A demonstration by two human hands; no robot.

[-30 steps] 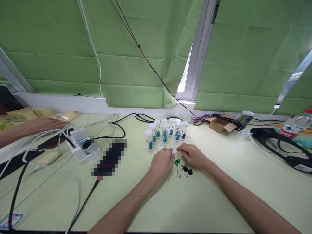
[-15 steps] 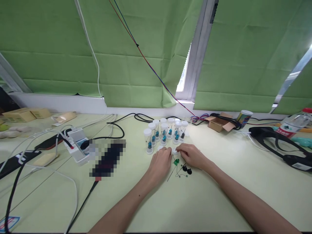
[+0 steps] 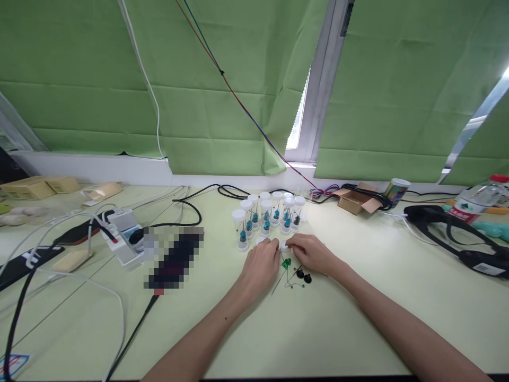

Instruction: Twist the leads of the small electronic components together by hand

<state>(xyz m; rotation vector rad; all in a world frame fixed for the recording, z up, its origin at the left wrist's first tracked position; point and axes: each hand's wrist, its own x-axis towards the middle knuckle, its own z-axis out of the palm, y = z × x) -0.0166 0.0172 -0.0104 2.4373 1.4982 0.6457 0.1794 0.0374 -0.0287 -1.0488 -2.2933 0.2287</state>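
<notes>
My left hand and my right hand rest close together on the pale green table, fingers curled. Both pinch at a small white cap between them. Just behind the hands stands a cluster of several clear vials with white caps, each holding a blue part. Another white cap lies by my left fingertips. A small green component and two black round components with wire legs lie on the table under my hands.
A white power strip with cables, a blurred dark object and black cords lie left. A small cardboard box, a can, black headgear and a water bottle sit right. Green blinds hang behind.
Another person's hand and forearm at the far left edge have withdrawn out of view. My two hands have barely moved and stay on the white cap.
</notes>
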